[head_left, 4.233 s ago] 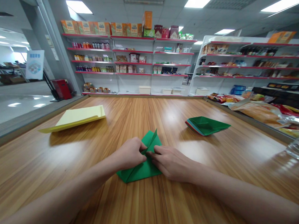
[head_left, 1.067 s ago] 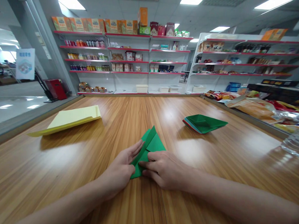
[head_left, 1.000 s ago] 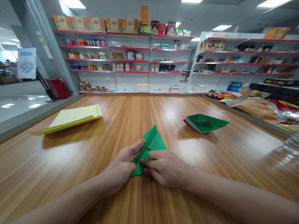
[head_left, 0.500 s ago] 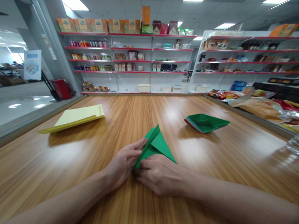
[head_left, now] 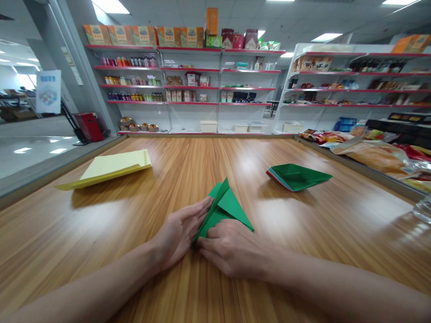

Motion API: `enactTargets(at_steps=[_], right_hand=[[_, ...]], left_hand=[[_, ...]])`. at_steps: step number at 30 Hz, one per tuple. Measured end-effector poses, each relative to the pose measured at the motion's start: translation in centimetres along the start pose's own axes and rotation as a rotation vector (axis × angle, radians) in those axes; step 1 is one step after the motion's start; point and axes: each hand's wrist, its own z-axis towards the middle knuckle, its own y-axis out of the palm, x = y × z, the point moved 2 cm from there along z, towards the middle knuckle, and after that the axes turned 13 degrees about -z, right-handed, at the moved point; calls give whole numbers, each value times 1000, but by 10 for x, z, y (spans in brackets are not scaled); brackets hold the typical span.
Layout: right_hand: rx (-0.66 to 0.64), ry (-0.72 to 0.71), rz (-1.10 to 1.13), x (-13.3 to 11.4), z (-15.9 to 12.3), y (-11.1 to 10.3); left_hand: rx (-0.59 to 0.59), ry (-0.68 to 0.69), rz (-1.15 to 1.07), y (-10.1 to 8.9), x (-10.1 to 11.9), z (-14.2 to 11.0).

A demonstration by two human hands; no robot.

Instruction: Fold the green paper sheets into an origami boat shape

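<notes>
Since a moment ago, both hands are sliding nearer. Left hand (head_left: 177, 232) is lying flat against the green paper (head_left: 223, 209); right hand (head_left: 232, 247) is pressing its near edge. Bare table (head_left: 89, 232) is lying at 9 o'clock.

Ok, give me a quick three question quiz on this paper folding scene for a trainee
1. True or false: both hands touch the green folded paper.
2. Which lies on the left side of the wooden table? A) yellow paper stack B) water bottle C) red box
3. What colour is the top sheet of the folded paper pile further back on the right?

Key: 1 true, the left hand and right hand press on its near part. 2 A. 3 green.
</notes>
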Motion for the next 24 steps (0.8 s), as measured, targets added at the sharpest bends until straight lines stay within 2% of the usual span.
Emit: enactTargets(at_steps=[3, 5, 7, 9, 11, 14, 16, 20, 24], right_hand=[[33, -113, 46, -3, -4, -5], [90, -77, 66, 1, -8, -7], [167, 91, 61, 13, -14, -7], [224, 366, 8, 30, -20, -3], [149, 449, 11, 41, -23, 3], [2, 415, 82, 50, -23, 9], [-42, 365, 131, 50, -22, 9], [-29, 243, 189, 46, -19, 5], [-20, 217, 150, 47, -17, 8]], left_hand=[[-9, 0, -8, 1, 1, 0], [3, -8, -5, 2, 1, 0], [14, -17, -2, 4, 1, -1], [19, -21, 5, 4, 1, -1], [30, -10, 24, 4, 1, -1], [37, 11, 128, 3, 2, 0], [4, 9, 201, 2, 4, 0], [-35, 25, 187, 3, 8, -2], [-75, 28, 155, 2, 9, -3]])
